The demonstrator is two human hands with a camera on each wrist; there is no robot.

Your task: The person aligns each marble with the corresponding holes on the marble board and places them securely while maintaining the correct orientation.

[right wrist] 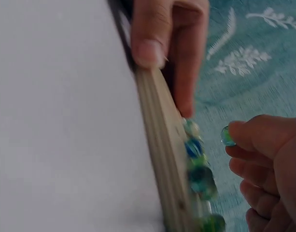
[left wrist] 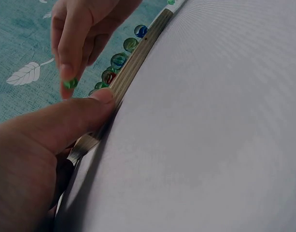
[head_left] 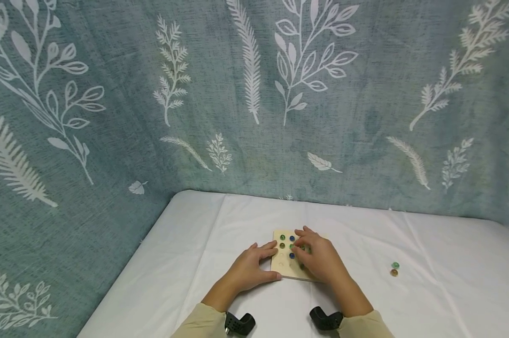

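A pale wooden board (head_left: 286,271) with rows of shallow hollows lies on the white cloth, with several glass marbles in it. Among them are a green marble (head_left: 282,237) and a blue marble (head_left: 292,256). My left hand (head_left: 251,266) holds the board at its front left corner, thumb on the near edge and fingertips at the left side. Over the board, my right hand (head_left: 320,256) pinches a green glass marble (right wrist: 228,136) between thumb and forefinger. In the left wrist view that marble (left wrist: 70,83) hangs above the row of seated ones. The right hand hides the board's right part in the head view.
Two loose marbles, one green (head_left: 396,265) and one amber (head_left: 394,272), lie on the cloth to the right. A white cloth (head_left: 212,234) covers the table. Behind and to the left hangs a teal curtain (head_left: 237,155) with white leaf prints.
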